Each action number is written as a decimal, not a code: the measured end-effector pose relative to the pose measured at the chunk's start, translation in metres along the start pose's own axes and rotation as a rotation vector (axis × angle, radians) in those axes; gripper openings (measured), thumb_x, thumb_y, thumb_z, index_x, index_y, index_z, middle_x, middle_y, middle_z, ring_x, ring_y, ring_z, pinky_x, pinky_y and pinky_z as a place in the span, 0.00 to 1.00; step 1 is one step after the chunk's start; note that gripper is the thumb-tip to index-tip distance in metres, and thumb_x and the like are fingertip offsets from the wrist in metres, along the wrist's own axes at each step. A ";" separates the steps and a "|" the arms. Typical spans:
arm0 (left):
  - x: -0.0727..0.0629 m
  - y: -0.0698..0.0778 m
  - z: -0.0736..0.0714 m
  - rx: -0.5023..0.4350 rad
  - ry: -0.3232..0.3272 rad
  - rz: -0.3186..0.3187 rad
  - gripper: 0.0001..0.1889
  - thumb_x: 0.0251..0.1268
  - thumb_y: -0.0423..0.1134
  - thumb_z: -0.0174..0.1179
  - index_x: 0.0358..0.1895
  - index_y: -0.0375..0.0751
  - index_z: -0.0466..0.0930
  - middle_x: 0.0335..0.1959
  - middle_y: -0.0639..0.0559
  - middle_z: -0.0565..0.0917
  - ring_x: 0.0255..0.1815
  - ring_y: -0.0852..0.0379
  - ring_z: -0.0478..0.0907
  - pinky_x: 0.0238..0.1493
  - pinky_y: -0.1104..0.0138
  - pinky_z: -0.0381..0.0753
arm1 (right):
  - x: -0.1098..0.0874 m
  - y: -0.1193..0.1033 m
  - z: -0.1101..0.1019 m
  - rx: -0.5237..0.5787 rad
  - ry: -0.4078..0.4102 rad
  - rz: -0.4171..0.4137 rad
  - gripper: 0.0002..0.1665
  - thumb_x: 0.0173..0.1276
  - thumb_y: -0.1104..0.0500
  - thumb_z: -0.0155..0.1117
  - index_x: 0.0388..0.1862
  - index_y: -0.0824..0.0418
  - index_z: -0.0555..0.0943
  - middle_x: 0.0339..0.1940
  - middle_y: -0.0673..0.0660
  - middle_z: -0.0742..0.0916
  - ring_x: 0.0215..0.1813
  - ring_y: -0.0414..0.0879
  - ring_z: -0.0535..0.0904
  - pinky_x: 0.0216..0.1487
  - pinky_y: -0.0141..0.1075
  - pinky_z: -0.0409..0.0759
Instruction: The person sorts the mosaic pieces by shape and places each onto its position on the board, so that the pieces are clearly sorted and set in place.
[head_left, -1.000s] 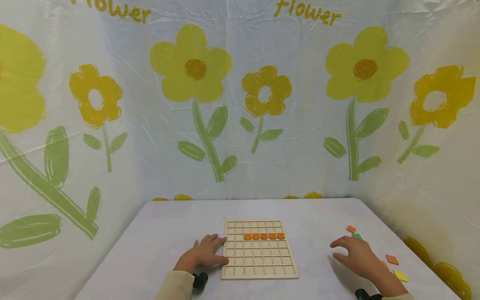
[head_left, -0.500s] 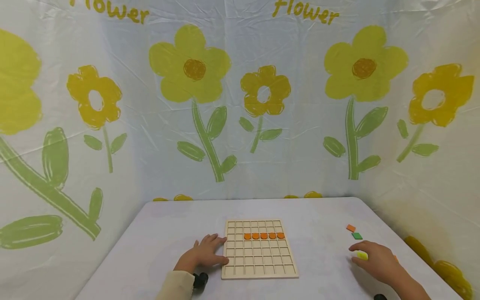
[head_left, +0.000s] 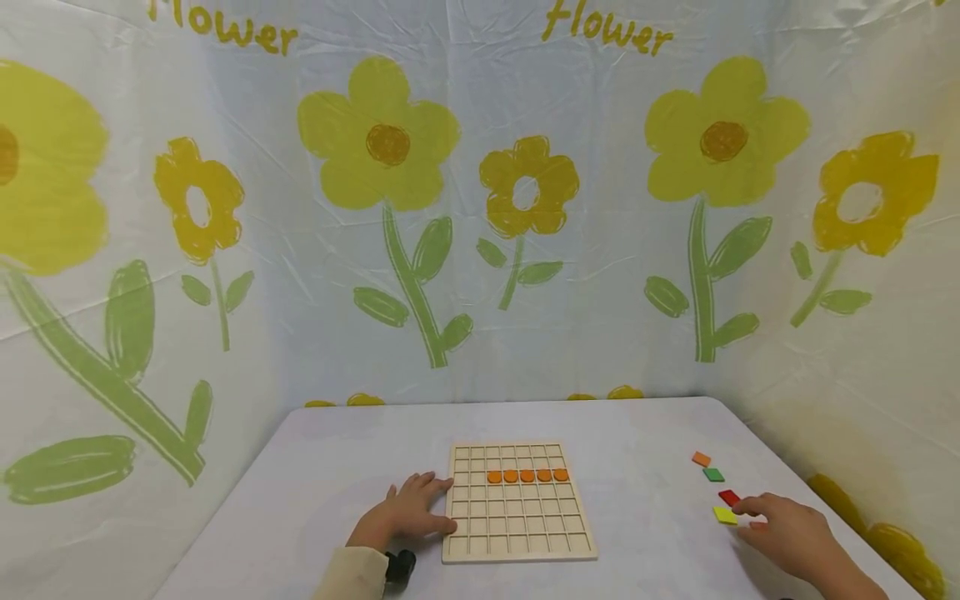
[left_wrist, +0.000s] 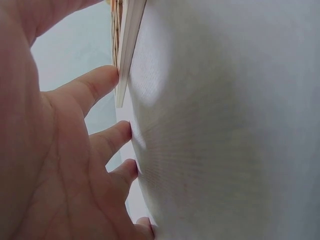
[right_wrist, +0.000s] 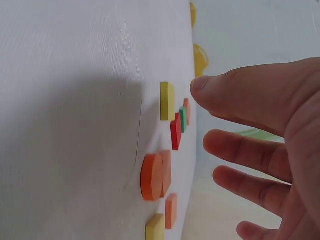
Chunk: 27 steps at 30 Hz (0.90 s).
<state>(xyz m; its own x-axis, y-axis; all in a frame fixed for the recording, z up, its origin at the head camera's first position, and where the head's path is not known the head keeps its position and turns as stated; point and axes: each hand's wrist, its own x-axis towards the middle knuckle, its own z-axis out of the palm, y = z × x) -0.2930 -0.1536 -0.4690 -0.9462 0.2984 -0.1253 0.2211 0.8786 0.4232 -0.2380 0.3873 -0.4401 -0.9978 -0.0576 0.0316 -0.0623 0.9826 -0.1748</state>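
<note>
Pale wooden grid board (head_left: 517, 523) lies flat on the white tabletop (head_left: 637, 450), between the hands. Five flat orange discs (head_left: 527, 476) fill adjoining cells of one row towards its far edge. Left hand (head_left: 408, 507): fingers spread; thumb and forefinger touch the board's left edge, remaining fingertips meet the tabletop. Right hand (head_left: 787, 530): well apart from the board, holding nothing; thumb and fingers parted above the tabletop. Near these fingers lie a yellow square tile (head_left: 724, 516) and a red square tile (head_left: 728, 497); a green square tile (head_left: 713, 475) and an orange square tile (head_left: 701, 458) lie farther off. One loose orange disc (right_wrist: 151, 177) lies beside another orange piece (right_wrist: 167, 172).
</note>
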 end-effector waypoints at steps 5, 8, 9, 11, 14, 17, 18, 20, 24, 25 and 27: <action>0.000 -0.001 0.000 0.003 0.001 -0.001 0.39 0.53 0.61 0.64 0.69 0.49 0.69 0.72 0.40 0.64 0.74 0.34 0.55 0.66 0.28 0.47 | -0.003 0.010 0.001 0.011 -0.053 0.034 0.20 0.56 0.45 0.71 0.43 0.55 0.85 0.40 0.56 0.87 0.40 0.53 0.80 0.43 0.61 0.73; 0.000 -0.002 0.000 0.011 0.003 0.001 0.39 0.53 0.61 0.64 0.69 0.49 0.69 0.72 0.40 0.64 0.74 0.34 0.56 0.66 0.28 0.47 | -0.006 0.015 0.002 0.027 -0.079 0.059 0.21 0.55 0.43 0.71 0.42 0.55 0.85 0.37 0.52 0.86 0.38 0.48 0.78 0.43 0.62 0.71; 0.000 -0.002 0.000 0.011 0.002 0.001 0.39 0.53 0.61 0.64 0.69 0.49 0.69 0.72 0.40 0.64 0.74 0.34 0.55 0.66 0.28 0.47 | -0.006 0.016 0.002 0.033 -0.087 0.069 0.22 0.55 0.43 0.71 0.41 0.56 0.85 0.36 0.51 0.86 0.38 0.48 0.77 0.44 0.63 0.70; 0.000 -0.002 0.000 0.010 0.001 0.002 0.39 0.53 0.61 0.64 0.69 0.49 0.69 0.72 0.40 0.64 0.74 0.34 0.56 0.66 0.28 0.47 | -0.007 0.017 0.003 0.051 -0.100 0.088 0.23 0.54 0.42 0.72 0.40 0.57 0.84 0.34 0.50 0.85 0.37 0.47 0.76 0.47 0.68 0.66; 0.000 -0.001 -0.001 0.006 0.001 0.003 0.39 0.53 0.61 0.64 0.69 0.49 0.69 0.72 0.40 0.64 0.74 0.34 0.55 0.66 0.28 0.47 | -0.009 0.018 0.005 0.069 -0.117 0.104 0.23 0.54 0.42 0.72 0.40 0.58 0.84 0.30 0.48 0.84 0.36 0.46 0.75 0.51 0.76 0.55; -0.001 -0.001 -0.002 0.007 0.005 0.006 0.39 0.53 0.61 0.64 0.69 0.49 0.69 0.72 0.40 0.64 0.74 0.34 0.55 0.66 0.28 0.47 | -0.010 0.019 0.007 0.077 -0.124 0.112 0.24 0.54 0.44 0.72 0.40 0.60 0.84 0.28 0.48 0.83 0.34 0.47 0.75 0.53 0.79 0.47; -0.001 -0.001 -0.002 0.006 0.006 0.005 0.39 0.53 0.61 0.64 0.69 0.49 0.69 0.72 0.40 0.64 0.74 0.34 0.55 0.66 0.28 0.47 | -0.011 0.019 0.008 0.077 -0.125 0.115 0.24 0.54 0.44 0.72 0.40 0.61 0.84 0.28 0.48 0.84 0.34 0.47 0.75 0.54 0.79 0.46; -0.001 0.000 -0.002 0.003 0.007 0.004 0.39 0.53 0.60 0.64 0.69 0.49 0.69 0.72 0.40 0.64 0.74 0.34 0.55 0.67 0.28 0.46 | -0.011 0.019 0.009 0.075 -0.128 0.117 0.24 0.54 0.44 0.72 0.40 0.61 0.83 0.28 0.49 0.84 0.34 0.49 0.75 0.54 0.79 0.45; -0.002 0.000 -0.002 -0.001 0.001 -0.004 0.39 0.53 0.60 0.64 0.69 0.49 0.69 0.72 0.41 0.64 0.75 0.34 0.55 0.67 0.29 0.46 | -0.011 0.020 0.010 0.077 -0.139 0.127 0.20 0.55 0.46 0.72 0.37 0.60 0.82 0.28 0.50 0.85 0.34 0.50 0.77 0.54 0.79 0.43; -0.002 0.000 -0.003 0.001 0.001 -0.005 0.39 0.53 0.60 0.64 0.69 0.49 0.69 0.72 0.41 0.64 0.75 0.34 0.55 0.67 0.29 0.46 | -0.011 0.020 0.011 0.075 -0.141 0.128 0.20 0.55 0.46 0.72 0.36 0.60 0.82 0.28 0.51 0.85 0.34 0.50 0.77 0.54 0.79 0.42; -0.002 0.001 -0.003 0.001 -0.001 -0.009 0.39 0.53 0.60 0.64 0.69 0.50 0.69 0.73 0.41 0.64 0.75 0.35 0.55 0.67 0.29 0.46 | -0.010 0.021 0.012 0.069 -0.143 0.134 0.19 0.55 0.47 0.72 0.36 0.60 0.82 0.28 0.51 0.85 0.34 0.50 0.77 0.54 0.79 0.42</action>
<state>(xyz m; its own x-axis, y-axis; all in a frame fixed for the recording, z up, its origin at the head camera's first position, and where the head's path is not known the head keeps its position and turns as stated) -0.2919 -0.1547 -0.4659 -0.9479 0.2908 -0.1298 0.2128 0.8816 0.4212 -0.2291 0.4059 -0.4557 -0.9899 0.0431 -0.1352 0.0744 0.9691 -0.2353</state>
